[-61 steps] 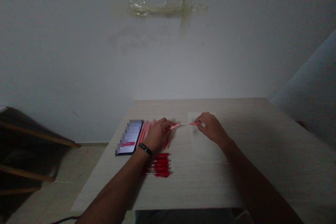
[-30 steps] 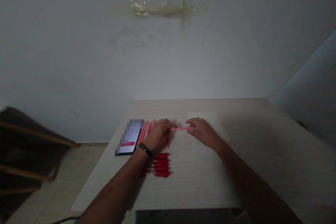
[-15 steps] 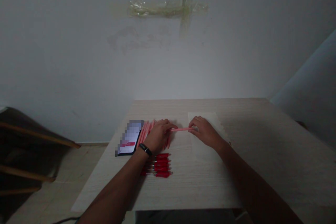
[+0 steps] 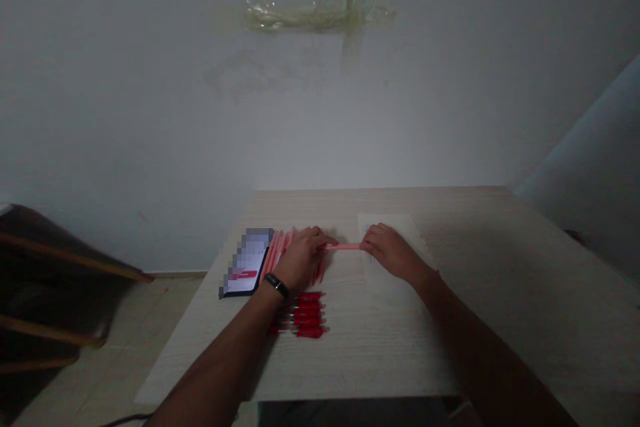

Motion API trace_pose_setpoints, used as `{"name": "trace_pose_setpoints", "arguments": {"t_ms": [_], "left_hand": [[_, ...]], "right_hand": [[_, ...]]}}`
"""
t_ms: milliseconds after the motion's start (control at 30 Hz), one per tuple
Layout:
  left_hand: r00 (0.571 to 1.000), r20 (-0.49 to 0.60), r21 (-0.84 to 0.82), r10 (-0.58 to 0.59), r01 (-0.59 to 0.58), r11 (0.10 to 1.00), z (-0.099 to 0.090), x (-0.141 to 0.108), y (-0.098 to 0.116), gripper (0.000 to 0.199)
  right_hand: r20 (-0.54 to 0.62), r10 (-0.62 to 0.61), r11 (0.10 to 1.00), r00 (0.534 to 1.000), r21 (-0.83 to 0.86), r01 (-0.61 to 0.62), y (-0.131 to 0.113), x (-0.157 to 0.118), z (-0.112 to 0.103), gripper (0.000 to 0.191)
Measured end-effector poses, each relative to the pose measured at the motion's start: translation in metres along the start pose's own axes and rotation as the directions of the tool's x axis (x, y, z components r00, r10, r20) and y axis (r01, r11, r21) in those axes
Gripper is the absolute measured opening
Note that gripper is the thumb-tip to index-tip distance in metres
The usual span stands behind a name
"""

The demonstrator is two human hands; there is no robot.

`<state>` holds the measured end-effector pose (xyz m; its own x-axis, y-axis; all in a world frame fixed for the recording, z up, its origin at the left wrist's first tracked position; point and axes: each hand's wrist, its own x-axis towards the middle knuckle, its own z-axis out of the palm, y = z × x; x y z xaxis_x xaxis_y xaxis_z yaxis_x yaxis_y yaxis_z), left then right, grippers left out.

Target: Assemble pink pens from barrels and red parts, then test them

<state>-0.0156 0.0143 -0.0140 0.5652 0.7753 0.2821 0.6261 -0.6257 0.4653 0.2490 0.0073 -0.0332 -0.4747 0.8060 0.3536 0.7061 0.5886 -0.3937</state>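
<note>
Left hand (image 4: 303,257) and right hand (image 4: 387,251) each pinched one end of a pen (image 4: 346,247), level between them (paper (image 4: 386,290) under the right). Risk judged: uneven grip could have dropped it among the pink pens (image 4: 273,250).

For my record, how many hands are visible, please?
2: the left hand over the row of pink pens, the right hand over the paper, both holding one pink pen. No other hand shows.

Pink pen (image 4: 349,247) — in right hand (image 4: 387,251)
</note>
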Motion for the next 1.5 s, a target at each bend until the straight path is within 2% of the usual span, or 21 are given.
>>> {"name": "trace_pose_setpoints", "arguments": {"t_ms": [200,300,433,567,733,900,1233,1333,1500], "left_hand": [[1.000,0.005,0.000,-0.010,0.010,1.000,-0.0004,0.0003,0.0003,0.029],[1.000,0.004,0.004,-0.005,0.005,1.000,-0.0003,0.0001,0.0001,0.031],[1.000,-0.017,0.003,-0.010,0.010,1.000,-0.0001,-0.0002,0.0005,0.029],[1.000,-0.012,-0.019,-0.009,0.009,1.000,0.0010,0.0001,0.0009,0.029],[1.000,-0.003,-0.044,-0.006,0.006,0.999,0.0003,0.0006,0.0020,0.026],[0.999,-0.025,-0.058,-0.022,0.021,0.998,-0.0003,0.0004,0.0017,0.026],[1.000,-0.020,-0.023,-0.002,0.002,1.000,-0.0006,0.0004,0.0025,0.021],[0.999,-0.023,-0.013,-0.023,0.023,1.000,-0.0036,0.0000,0.0050,0.022],[1.000,0.002,-0.009,-0.028,0.028,1.000,-0.0033,0.0006,0.0066,0.012]], "right_hand": [[-0.028,0.002,1.000,1.000,0.014,-0.001,-0.0015,0.0009,-0.0012,0.013],[-0.007,-0.017,1.000,1.000,0.004,0.017,-0.0008,0.0010,-0.0007,0.021],[-0.016,0.000,0.999,1.000,0.044,0.001,-0.0008,-0.0001,-0.0011,0.014],[-0.017,-0.001,1.000,1.000,0.014,0.001,-0.0019,-0.0002,-0.0015,0.011],[-0.006,-0.017,0.999,1.000,-0.028,0.017,-0.0005,0.0015,0.0026,0.026],[-0.034,-0.017,1.000,0.999,0.005,0.017,0.0003,0.0007,0.0027,0.021],[0.030,-0.111,0.994,0.993,-0.003,0.112,-0.0017,-0.0011,-0.0002,0.035],[0.036,-0.098,0.995,0.995,-0.012,0.099,-0.0056,-0.0010,-0.0019,0.037],[-0.002,-0.058,0.998,0.998,-0.023,0.058,0.0004,-0.0016,-0.0039,0.031]]}}
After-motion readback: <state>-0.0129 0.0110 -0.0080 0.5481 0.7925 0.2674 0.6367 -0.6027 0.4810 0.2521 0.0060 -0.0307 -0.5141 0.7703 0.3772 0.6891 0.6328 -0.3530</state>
